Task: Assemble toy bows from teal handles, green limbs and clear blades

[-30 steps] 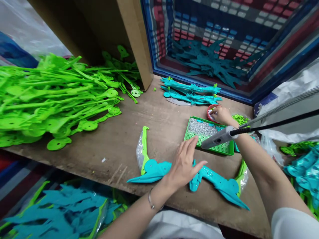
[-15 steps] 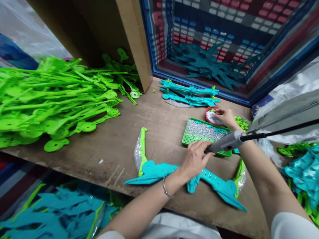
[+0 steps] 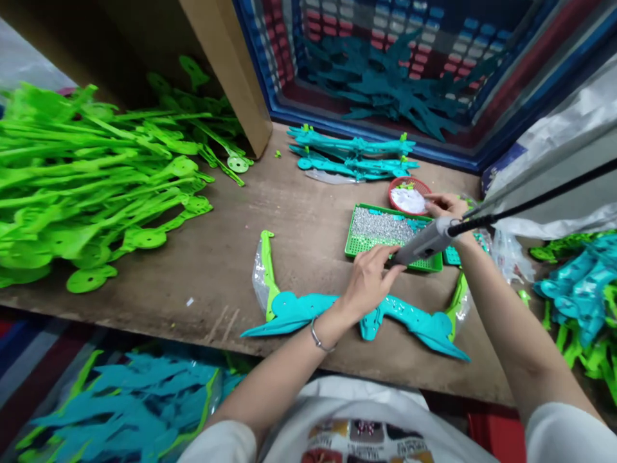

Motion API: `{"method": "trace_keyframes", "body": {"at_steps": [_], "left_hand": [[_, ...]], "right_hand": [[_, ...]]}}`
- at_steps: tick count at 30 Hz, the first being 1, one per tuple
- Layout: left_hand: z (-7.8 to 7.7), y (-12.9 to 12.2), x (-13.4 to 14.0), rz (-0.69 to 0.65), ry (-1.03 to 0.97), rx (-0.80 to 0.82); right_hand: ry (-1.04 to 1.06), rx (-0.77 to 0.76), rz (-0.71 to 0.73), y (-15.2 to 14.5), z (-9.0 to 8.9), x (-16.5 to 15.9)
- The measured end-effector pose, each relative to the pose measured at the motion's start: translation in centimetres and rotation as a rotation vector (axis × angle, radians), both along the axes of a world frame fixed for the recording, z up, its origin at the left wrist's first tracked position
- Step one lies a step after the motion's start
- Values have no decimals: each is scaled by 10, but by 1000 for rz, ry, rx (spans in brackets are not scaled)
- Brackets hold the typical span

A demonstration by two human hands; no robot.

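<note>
My left hand (image 3: 369, 283) is closed around the tip end of a grey electric screwdriver (image 3: 427, 243), which slants up to the right on its cord. Below that hand lies a turquoise plastic toy bow (image 3: 409, 315) with light-green limbs, a clear film piece along each. My right hand (image 3: 447, 204) is at the right rim of a small red basket (image 3: 418, 186) holding white and green bits. Its fingertips are pinched together; what they hold, if anything, is hidden. Beside it, a green tray (image 3: 354, 244) contains many small silvery screws and some turquoise parts.
Long green plastic parts (image 3: 106, 186) are heaped at the left, by a cardboard box (image 3: 231, 71). Assembled turquoise pieces (image 3: 357, 157) lie at the back. A striped bag (image 3: 274, 96) holds more turquoise parts. Further heaps of parts (image 3: 578, 289) flank the right side and lower left.
My right hand has drawn back from inside the red basket to its right rim. My left hand keeps hold of the screwdriver. The whole view has shifted slightly.
</note>
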State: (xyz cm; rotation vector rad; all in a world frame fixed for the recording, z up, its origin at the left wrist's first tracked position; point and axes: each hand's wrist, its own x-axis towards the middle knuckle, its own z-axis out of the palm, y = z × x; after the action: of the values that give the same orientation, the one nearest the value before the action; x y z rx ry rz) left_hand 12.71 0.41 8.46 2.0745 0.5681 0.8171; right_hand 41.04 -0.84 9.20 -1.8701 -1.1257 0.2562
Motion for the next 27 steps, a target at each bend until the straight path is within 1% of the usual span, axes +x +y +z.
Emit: {"method": "trace_keyframes", "body": {"at_steps": [2,4,6,7,8,9,11,14,15,17,19,21,25,27], "left_hand": [[-2,1,-4,3,-17,1],[-5,-2,-13,44,-34,5],[-8,-9,-28,101,-3,46],[-9,-14,-37,104,40,88],[-11,-20,-45,77,96,138],[-12,-26,-54,23,150,193],[-15,-38,-67,-118,223,295],[-21,-50,-72,-271,271,394],[-22,-53,-71,-300,284,409],[-25,-56,-64,-322,304,395],[-26,-57,-55,-296,299,334],[-25,-57,-46,-279,275,248],[-23,-51,-35,-339,203,86],[-21,-42,-35,-361,173,73]], "right_hand": [[1,81,-68,-37,5,-22],[55,105,-112,-75,11,-51],[181,41,-116,-111,15,-85],[241,5,-129,-126,15,-102],[303,-37,-132,-139,13,-119],[356,-66,-143,-150,10,-135],[362,-98,-188,-166,1,-160],[188,-156,-257,-175,-14,-181],[135,-176,-276,-176,-17,-185],[101,-205,-303,-176,-21,-187],[141,-205,-302,-176,-20,-187],[194,-196,-250,-175,-17,-187],[213,-183,-132,-175,-9,-187],[197,-180,-115,-176,-10,-187]]}}
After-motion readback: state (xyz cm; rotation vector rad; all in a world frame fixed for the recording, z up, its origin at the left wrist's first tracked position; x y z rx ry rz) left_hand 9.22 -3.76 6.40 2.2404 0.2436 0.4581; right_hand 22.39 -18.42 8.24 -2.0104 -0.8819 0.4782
